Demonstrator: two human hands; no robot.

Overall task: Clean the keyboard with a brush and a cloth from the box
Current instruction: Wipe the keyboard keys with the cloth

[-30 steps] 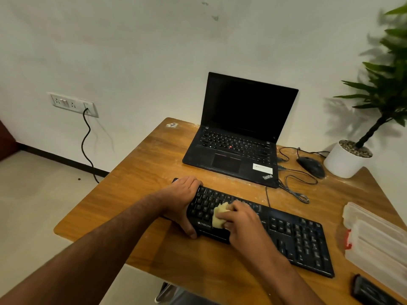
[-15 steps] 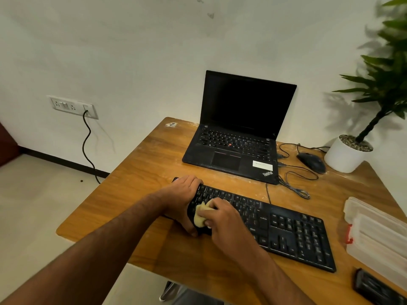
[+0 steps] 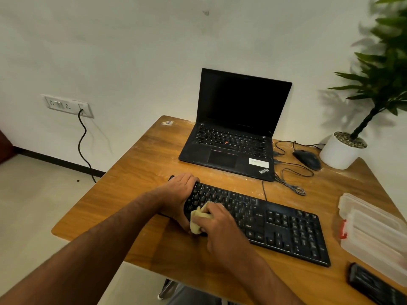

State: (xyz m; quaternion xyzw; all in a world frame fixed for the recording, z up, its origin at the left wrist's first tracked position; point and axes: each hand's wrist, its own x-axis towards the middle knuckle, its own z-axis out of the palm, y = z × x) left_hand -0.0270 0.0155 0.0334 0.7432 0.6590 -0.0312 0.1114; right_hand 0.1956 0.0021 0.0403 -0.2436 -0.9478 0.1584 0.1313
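A black keyboard [image 3: 275, 225] lies slanted across the wooden table [image 3: 136, 194]. My left hand [image 3: 180, 192] grips the keyboard's left end, fingers curled over its far edge and thumb at the near edge. My right hand [image 3: 220, 225] holds a crumpled pale yellow cloth [image 3: 198, 221] and presses it on the keys at the keyboard's near left corner. A translucent plastic box [image 3: 374, 234] with a red latch lies at the right edge. A black brush-like tool [image 3: 372, 282] lies at the near right corner, partly cut off by the frame.
An open black laptop [image 3: 233, 137] stands behind the keyboard. A black mouse [image 3: 307, 159] with tangled cables [image 3: 290, 183] lies to its right. A potted plant [image 3: 343, 148] occupies the far right corner. A wall socket [image 3: 66, 105] with a hanging cord is at left.
My right hand has slid the cloth left along the keys to the keyboard's near left corner. My left hand has kept its hold on the left end.
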